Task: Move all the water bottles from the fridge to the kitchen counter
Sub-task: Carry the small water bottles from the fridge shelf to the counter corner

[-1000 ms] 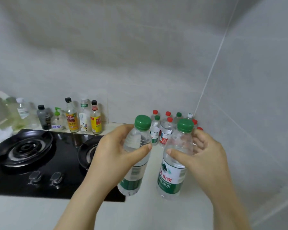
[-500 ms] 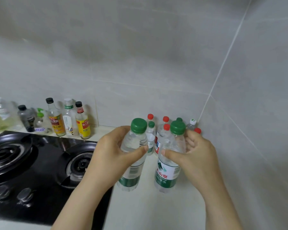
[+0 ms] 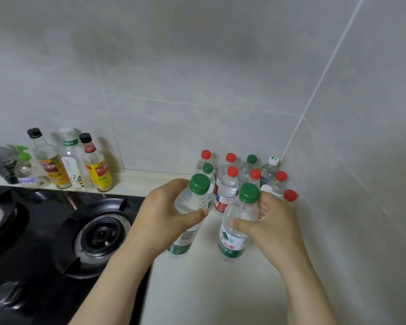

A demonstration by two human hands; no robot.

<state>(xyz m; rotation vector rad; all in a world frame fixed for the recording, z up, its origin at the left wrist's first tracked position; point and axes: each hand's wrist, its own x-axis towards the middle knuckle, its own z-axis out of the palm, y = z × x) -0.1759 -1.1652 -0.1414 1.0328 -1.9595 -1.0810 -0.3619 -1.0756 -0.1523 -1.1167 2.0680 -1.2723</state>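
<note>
The black hob fills the left, its edge just beside my left hand, which is wrapped round a tilted green-capped bottle. My right hand grips a second, upright bottle. Beyond them more water bottles crowd the far corner. Bare counter lies near me, and the right wall stands close.

My left hand grips a clear, green-capped water bottle at its shoulder, cap tilted toward my right hand, which grips a near-upright twin. Just beyond both grips, red-, green- and white-capped bottles stand clustered on the counter.
</note>
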